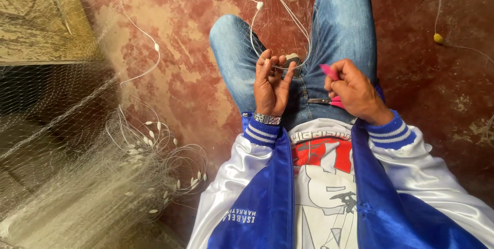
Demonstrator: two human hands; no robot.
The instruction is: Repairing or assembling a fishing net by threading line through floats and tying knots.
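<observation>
I sit with blue-jeaned legs stretched over a worn red floor. My left hand [271, 84] pinches a thin white net cord [288, 17] and a small grey weight [293, 61] above my lap. My right hand [355, 92] grips a pink-handled tool [329, 71] with a metal part sticking out below the fist. Fine fishing net [267, 2] drapes over my knees, strung with small white floats. Both hands are close together over my thighs.
A big heap of pale fishing net [77, 187] with white floats lies on the floor at the left. A weathered wooden surface [41, 17] stands at the upper left. A yellow float [438, 38] on a line lies at the upper right.
</observation>
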